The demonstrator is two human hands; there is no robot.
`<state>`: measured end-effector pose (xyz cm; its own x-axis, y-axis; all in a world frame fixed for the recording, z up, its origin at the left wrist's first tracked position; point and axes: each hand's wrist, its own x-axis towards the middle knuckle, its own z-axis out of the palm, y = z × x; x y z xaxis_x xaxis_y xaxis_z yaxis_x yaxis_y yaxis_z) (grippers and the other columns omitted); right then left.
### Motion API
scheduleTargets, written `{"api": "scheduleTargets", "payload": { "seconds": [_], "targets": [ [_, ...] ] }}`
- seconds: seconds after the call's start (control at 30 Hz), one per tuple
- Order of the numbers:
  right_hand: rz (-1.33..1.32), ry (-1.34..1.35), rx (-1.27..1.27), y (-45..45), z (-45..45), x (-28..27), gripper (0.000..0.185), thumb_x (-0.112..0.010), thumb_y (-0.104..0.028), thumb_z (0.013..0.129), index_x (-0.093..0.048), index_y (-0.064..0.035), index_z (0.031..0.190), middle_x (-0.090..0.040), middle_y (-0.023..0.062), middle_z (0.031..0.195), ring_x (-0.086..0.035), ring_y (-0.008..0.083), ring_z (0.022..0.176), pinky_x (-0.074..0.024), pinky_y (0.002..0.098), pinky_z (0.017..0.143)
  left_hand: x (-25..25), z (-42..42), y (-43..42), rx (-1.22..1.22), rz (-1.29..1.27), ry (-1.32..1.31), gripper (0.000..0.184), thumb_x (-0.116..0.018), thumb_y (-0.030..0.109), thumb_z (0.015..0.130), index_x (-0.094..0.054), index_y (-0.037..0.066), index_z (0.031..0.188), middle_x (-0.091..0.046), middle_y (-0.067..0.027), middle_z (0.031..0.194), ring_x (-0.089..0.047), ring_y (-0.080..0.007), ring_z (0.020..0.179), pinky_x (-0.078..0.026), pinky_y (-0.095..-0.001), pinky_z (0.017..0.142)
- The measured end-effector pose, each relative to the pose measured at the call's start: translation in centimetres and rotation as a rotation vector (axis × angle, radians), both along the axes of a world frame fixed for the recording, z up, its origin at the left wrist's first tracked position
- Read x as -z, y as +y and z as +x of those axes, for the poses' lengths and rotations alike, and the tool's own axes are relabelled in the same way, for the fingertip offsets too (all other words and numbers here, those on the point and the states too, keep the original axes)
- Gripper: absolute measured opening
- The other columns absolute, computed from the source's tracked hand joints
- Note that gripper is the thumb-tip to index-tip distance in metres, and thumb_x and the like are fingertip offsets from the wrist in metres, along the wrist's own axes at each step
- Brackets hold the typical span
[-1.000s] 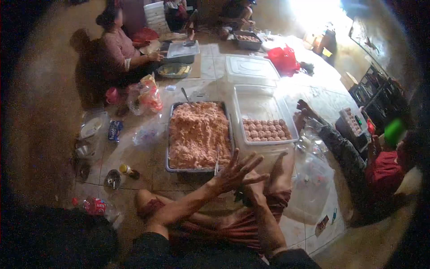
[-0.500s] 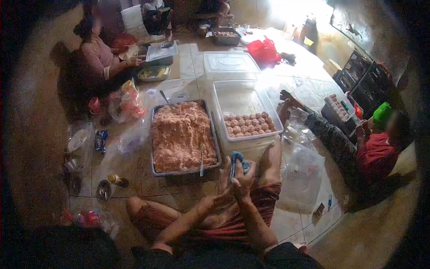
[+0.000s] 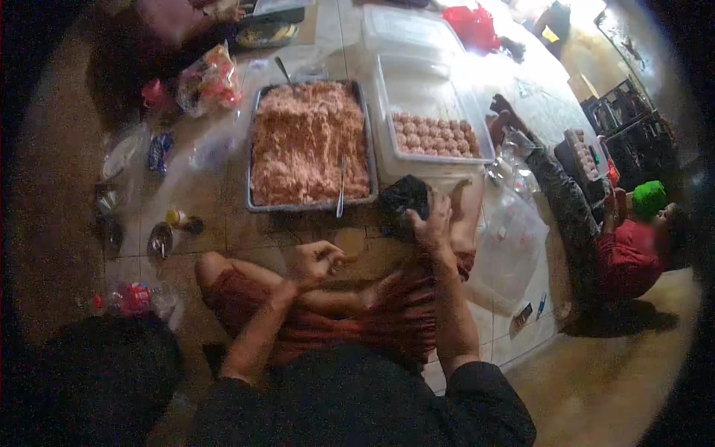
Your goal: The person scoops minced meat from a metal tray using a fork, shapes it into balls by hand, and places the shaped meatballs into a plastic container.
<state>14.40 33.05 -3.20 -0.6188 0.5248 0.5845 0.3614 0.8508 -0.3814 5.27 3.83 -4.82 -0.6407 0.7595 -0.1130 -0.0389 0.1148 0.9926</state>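
My right hand (image 3: 432,222) grips a dark bunched cloth (image 3: 406,203) just below the clear plastic box (image 3: 439,158). Rows of round meatballs (image 3: 433,135) fill the near part of that box. Over my lap, my left hand (image 3: 319,261) has loosely curled fingers, somewhat apart, and nothing shows in it. In front of me stands a dark rectangular tray (image 3: 249,179) heaped with pinkish ground meat (image 3: 307,145). One spoon (image 3: 341,190) rests at its near edge, and another spoon (image 3: 282,69) sticks out at the far side.
A jar with a yellow lid (image 3: 176,217) and a red-labelled bottle (image 3: 135,298) lie at left. A clear lid (image 3: 510,257) lies on the floor at right. Beside it sits a person in red (image 3: 633,249) near a box of meatballs (image 3: 582,155). Another person's sleeve (image 3: 167,18) shows upper left.
My hands were together around the cloth. They have parted: my left moved left over my lap, my right keeps the cloth. The view has tilted down.
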Motion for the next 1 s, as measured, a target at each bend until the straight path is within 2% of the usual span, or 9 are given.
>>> {"api": "scheduleTargets", "payload": {
  "seconds": [0.13, 0.27, 0.4, 0.47, 0.57, 0.7, 0.77, 0.87, 1.0],
  "targets": [
    [-0.594, -0.099, -0.247, -0.5, 0.6, -2.9, 0.022, -0.068, -0.019, 0.092, -0.067, -0.0053, 0.110, -0.070, 0.0161, 0.098, -0.067, 0.0293, 0.094, -0.0507, 0.0370, 0.087, 2.6, -1.4, -2.6, -0.132, -0.135, 0.355, 0.018, -0.072, 0.014, 0.089, -0.066, -0.002, 0.088, -0.068, -0.0161, 0.080, -0.064, -0.0194, 0.066, -0.050, -0.0341, 0.060],
    [-0.809, -0.233, -0.420, 0.8, 1.4, 8.7, 0.024, -0.057, -0.023, 0.099, -0.068, -0.0012, 0.098, -0.069, 0.0187, 0.088, -0.065, 0.0289, 0.073, -0.0501, 0.0418, 0.068, 9.9, -1.1, -3.2, -0.263, -0.295, 0.682, 0.020, -0.075, 0.017, 0.086, -0.064, 0.001, 0.089, -0.063, -0.0151, 0.078, -0.059, -0.0331, 0.068, -0.049, -0.0412, 0.065],
    [-0.377, -0.516, -0.364, -2.5, 2.0, 3.9, 0.019, -0.062, -0.020, 0.090, -0.066, -0.0033, 0.082, -0.069, 0.0202, 0.084, -0.066, 0.0426, 0.075, -0.0530, 0.0474, 0.065, 8.1, -2.2, -2.4, -0.099, -0.608, 0.390, 0.024, -0.074, 0.014, 0.082, -0.061, -0.002, 0.094, -0.062, -0.0235, 0.079, -0.061, -0.0414, 0.077, -0.050, -0.0453, 0.070],
    [-0.212, -0.653, -0.318, -2.1, 2.7, 5.1, 0.016, -0.060, -0.018, 0.090, -0.069, -0.0054, 0.084, -0.071, 0.0187, 0.094, -0.067, 0.0426, 0.077, -0.0542, 0.0481, 0.065, 7.8, -1.5, -1.9, -0.340, -0.137, 0.869, 0.026, -0.071, 0.019, 0.085, -0.061, 0.001, 0.102, -0.063, -0.0249, 0.085, -0.062, -0.0418, 0.085, -0.051, -0.0479, 0.072],
    [-0.277, -1.123, -0.372, -3.1, 2.0, 6.0, 0.014, -0.063, -0.016, 0.085, -0.068, -0.0033, 0.090, -0.069, 0.0189, 0.089, -0.068, 0.0387, 0.082, -0.0547, 0.0477, 0.071, 4.1, -0.4, -0.1, -0.087, -0.311, 0.790, 0.029, -0.065, 0.023, 0.090, -0.060, 0.007, 0.113, -0.064, -0.0251, 0.097, -0.065, -0.0398, 0.089, -0.053, -0.0499, 0.076],
    [0.215, -1.200, -0.443, -2.5, 3.7, 22.2, 0.029, -0.055, -0.015, 0.090, -0.067, -0.0098, 0.116, -0.070, 0.0151, 0.099, -0.068, 0.0294, 0.098, -0.0553, 0.0491, 0.073, 9.2, 0.5, 3.0, -0.027, 0.012, 1.180, 0.031, -0.057, 0.026, 0.094, -0.060, 0.010, 0.121, -0.066, -0.0197, 0.110, -0.065, -0.0333, 0.104, -0.054, -0.0446, 0.084],
    [-0.658, -0.904, -0.258, -2.3, 3.3, 18.4, 0.028, -0.060, -0.023, 0.090, -0.070, -0.0025, 0.106, -0.067, 0.0225, 0.095, -0.065, 0.0379, 0.094, -0.0521, 0.0471, 0.082, 14.1, 1.1, 2.8, 0.054, -0.060, 1.386, 0.037, -0.053, 0.028, 0.096, -0.055, 0.010, 0.128, -0.062, -0.0153, 0.122, -0.059, -0.0307, 0.114, -0.051, -0.0422, 0.092],
    [-0.482, -0.915, -0.349, -2.9, 2.0, 14.0, 0.026, -0.064, -0.023, 0.091, -0.068, -0.0013, 0.105, -0.067, 0.0204, 0.094, -0.065, 0.0339, 0.092, -0.0518, 0.0451, 0.079, 22.4, 1.2, 1.8, 0.050, -0.429, 1.972, 0.045, -0.048, 0.031, 0.099, -0.049, 0.010, 0.139, -0.056, -0.0087, 0.139, -0.051, -0.0269, 0.130, -0.046, -0.0385, 0.104],
    [-0.226, -0.923, -0.444, -3.7, 1.6, 7.6, 0.026, -0.069, -0.022, 0.091, -0.065, 0.0004, 0.103, -0.067, 0.0172, 0.092, -0.065, 0.0280, 0.090, -0.0514, 0.0420, 0.076, 9.4, 0.8, 0.8, 0.421, -0.467, 0.834, 0.051, -0.062, 0.030, 0.092, -0.051, 0.006, 0.135, -0.058, -0.0144, 0.133, -0.052, -0.0295, 0.129, -0.047, -0.0408, 0.102]
  ]
}}
